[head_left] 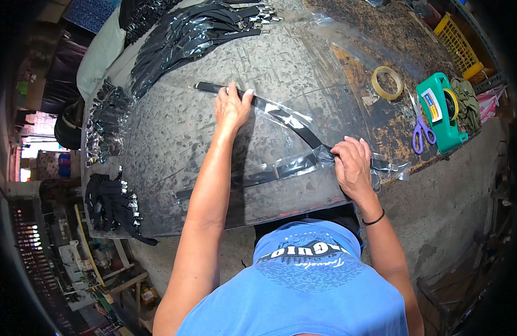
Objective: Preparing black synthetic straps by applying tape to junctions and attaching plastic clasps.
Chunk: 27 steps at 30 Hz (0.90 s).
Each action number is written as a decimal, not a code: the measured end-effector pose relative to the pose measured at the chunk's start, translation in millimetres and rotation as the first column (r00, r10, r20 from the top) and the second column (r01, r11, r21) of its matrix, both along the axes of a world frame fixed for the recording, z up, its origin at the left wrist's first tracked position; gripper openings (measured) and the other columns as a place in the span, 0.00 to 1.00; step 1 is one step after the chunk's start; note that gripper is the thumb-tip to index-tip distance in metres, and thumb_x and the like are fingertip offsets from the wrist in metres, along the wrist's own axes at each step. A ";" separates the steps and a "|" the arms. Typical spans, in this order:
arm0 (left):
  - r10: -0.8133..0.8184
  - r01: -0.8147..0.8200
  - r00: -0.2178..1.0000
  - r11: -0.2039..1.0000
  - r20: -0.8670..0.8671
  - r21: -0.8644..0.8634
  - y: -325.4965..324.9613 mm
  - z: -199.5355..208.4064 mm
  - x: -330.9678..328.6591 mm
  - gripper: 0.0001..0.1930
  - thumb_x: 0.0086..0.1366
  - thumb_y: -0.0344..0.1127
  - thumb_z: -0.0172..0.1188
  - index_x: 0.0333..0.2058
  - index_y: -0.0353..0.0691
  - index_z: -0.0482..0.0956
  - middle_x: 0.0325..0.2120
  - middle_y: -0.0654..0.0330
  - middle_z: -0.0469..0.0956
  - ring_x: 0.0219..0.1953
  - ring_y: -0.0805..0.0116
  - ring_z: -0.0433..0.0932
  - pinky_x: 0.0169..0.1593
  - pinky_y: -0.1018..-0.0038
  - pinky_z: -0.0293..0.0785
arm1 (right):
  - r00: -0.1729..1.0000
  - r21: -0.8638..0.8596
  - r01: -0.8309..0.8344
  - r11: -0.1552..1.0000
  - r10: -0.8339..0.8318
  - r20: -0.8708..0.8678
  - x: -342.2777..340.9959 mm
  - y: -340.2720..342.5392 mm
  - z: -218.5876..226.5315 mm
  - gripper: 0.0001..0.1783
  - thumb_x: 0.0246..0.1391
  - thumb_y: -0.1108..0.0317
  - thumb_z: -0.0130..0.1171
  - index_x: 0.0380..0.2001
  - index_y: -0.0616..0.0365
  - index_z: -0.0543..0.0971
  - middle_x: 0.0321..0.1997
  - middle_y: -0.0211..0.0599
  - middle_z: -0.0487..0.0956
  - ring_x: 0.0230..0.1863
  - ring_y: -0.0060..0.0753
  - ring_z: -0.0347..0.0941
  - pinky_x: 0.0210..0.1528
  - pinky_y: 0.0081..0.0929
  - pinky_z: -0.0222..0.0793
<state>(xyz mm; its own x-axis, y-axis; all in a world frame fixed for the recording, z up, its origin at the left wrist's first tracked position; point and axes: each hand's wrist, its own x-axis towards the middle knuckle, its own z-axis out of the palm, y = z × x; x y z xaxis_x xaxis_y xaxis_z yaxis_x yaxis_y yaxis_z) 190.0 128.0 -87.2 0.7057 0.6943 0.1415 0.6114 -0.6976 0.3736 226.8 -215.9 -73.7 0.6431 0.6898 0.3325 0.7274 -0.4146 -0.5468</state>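
Observation:
A pair of black suspenders [306, 134] with metal clips lies on the worktable in front of me, partly inside clear plastic. One strap slants up to the far left, and another [253, 178] runs left near the table's front edge. My left hand [233, 109] is on the slanting strap near its far end, thumb and fingers bent over it. Where the straps meet, my right hand [353, 168] has its fingers curled on the suspenders and the crinkled plastic [324, 154]. Its fingertips partly hide what they pinch. A short strap end with a clip [392, 167] sticks out to the right.
Black straps with clips are heaped at the far left [197, 33], with bundles at the left edge [106, 120] and the near left corner [110, 201]. On the right are a tape roll [387, 83], purple-handled scissors [420, 134], a green tape dispenser [437, 106] and a yellow basket [457, 45].

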 end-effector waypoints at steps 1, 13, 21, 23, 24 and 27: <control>-0.079 0.081 0.996 0.995 -0.040 0.055 5.0 -8.4 -0.8 0.35 0.63 0.59 0.52 0.60 0.39 0.67 0.60 0.36 0.61 0.62 0.38 0.61 0.64 0.55 0.58 | 1.000 0.001 -0.002 1.000 0.002 -0.001 0.1 0.1 0.9 0.13 0.48 0.76 0.55 0.39 0.54 0.75 0.43 0.35 0.75 0.59 0.44 0.66 0.67 0.51 0.49; -0.359 0.369 0.929 0.908 -0.085 0.199 -27.5 15.3 22.9 0.23 0.67 0.47 0.52 0.59 0.48 0.70 0.62 0.44 0.63 0.65 0.44 0.58 0.65 0.50 0.53 | 1.000 -0.031 0.016 0.999 -0.016 0.013 1.3 -0.6 -0.4 0.11 0.48 0.76 0.55 0.38 0.53 0.75 0.43 0.34 0.75 0.58 0.43 0.66 0.66 0.51 0.50; -0.831 0.794 0.546 0.553 -0.105 -0.252 -57.7 35.1 45.1 0.11 0.62 0.35 0.57 0.44 0.46 0.78 0.42 0.54 0.74 0.50 0.51 0.70 0.54 0.59 0.65 | 1.000 -0.014 0.014 1.000 -0.013 0.020 1.3 2.1 2.5 0.12 0.48 0.78 0.55 0.38 0.53 0.75 0.42 0.33 0.75 0.57 0.44 0.67 0.65 0.50 0.51; -0.840 0.797 0.521 0.542 -0.154 -0.266 -56.0 37.0 51.2 0.11 0.61 0.36 0.58 0.43 0.47 0.77 0.43 0.55 0.73 0.51 0.51 0.68 0.55 0.60 0.64 | 1.000 -0.019 0.021 1.000 -0.021 0.022 2.1 2.6 0.7 0.12 0.49 0.78 0.55 0.38 0.53 0.75 0.42 0.33 0.75 0.57 0.44 0.67 0.65 0.50 0.51; -0.841 0.795 0.500 0.541 -0.207 -0.276 -55.3 39.7 50.9 0.11 0.60 0.38 0.60 0.43 0.48 0.77 0.44 0.56 0.72 0.53 0.52 0.67 0.55 0.60 0.62 | 1.000 -0.019 0.020 1.000 -0.019 0.024 1.7 3.1 0.5 0.12 0.49 0.78 0.55 0.38 0.53 0.75 0.42 0.34 0.75 0.57 0.44 0.67 0.65 0.50 0.51; -0.825 0.805 0.479 0.549 -0.301 -0.224 -56.0 45.2 49.2 0.13 0.59 0.39 0.62 0.43 0.49 0.76 0.45 0.56 0.70 0.54 0.52 0.66 0.55 0.58 0.61 | 1.000 -0.009 0.007 1.000 -0.007 0.016 -0.2 5.4 3.9 0.11 0.49 0.78 0.55 0.37 0.53 0.75 0.43 0.34 0.75 0.57 0.44 0.67 0.66 0.50 0.51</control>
